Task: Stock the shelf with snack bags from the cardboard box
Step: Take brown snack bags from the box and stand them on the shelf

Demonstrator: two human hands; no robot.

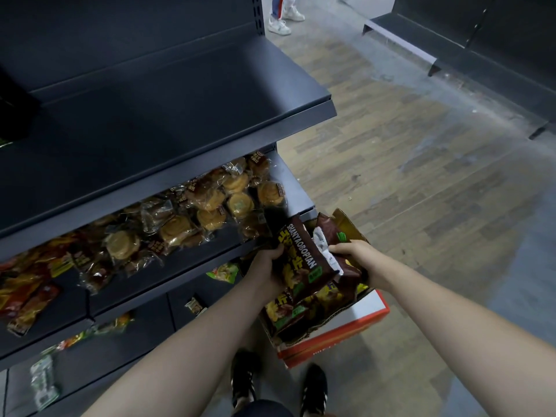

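- A wood-look floor (421,191) runs beside a dark shelf (180,109), with wrapped pastries (210,203) on the tier below.
- At five o'clock from the pastries, the cardboard box (340,329) stands on the floor, with snack bags (288,311) inside.
- Above it, the left hand (267,266) grips a brown bag (304,260).
- The right hand (349,251) pinches a second bag (328,230) at its three o'clock.

I'm in a shop aisle. Dark metal gondola shelving (180,109) fills the left of the frame, with wrapped pastries (210,206) piled on its middle tier. A second shelf unit (400,40) stands at upper right across the wood-look floor (421,191).
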